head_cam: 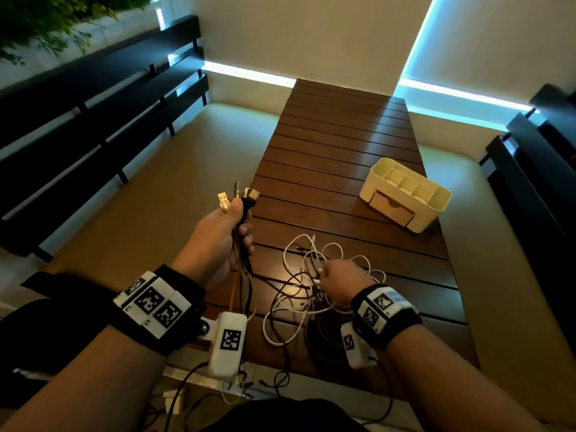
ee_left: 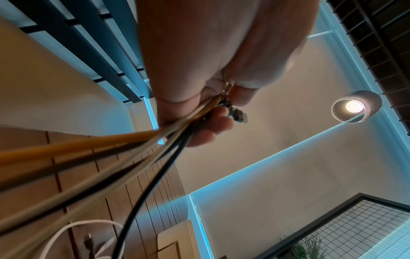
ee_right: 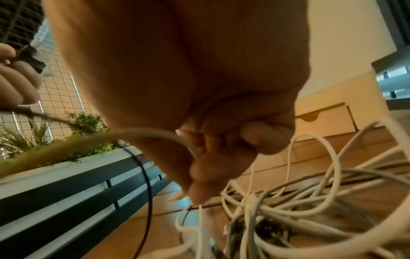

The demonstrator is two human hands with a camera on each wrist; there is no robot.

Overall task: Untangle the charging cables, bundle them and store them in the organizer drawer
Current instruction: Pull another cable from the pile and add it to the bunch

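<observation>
My left hand [head_cam: 230, 232] is raised off the table's left edge and grips several cable ends; their USB plugs [head_cam: 238, 194] stick up above the fist. Orange, white and black cords [ee_left: 133, 154] run down from that fist [ee_left: 206, 108] to the table. A tangle of white and dark cables [head_cam: 311, 288] lies on the slatted wooden table [head_cam: 343, 145]. My right hand [head_cam: 339, 280] sits in the tangle with fingers curled, pinching a white cable [ee_right: 155, 135] at the fingertips [ee_right: 199, 191]. The cream organizer [head_cam: 405, 194] stands at the right, its wooden drawer [head_cam: 392, 208] closed.
Dark slatted benches [head_cam: 93, 120] run along the left, and another [head_cam: 536, 182] along the right. Cables hang over the near table edge [head_cam: 249, 388] toward my lap. A lamp [ee_left: 355, 106] glows overhead, and plants [ee_right: 84, 122] stand behind the left bench.
</observation>
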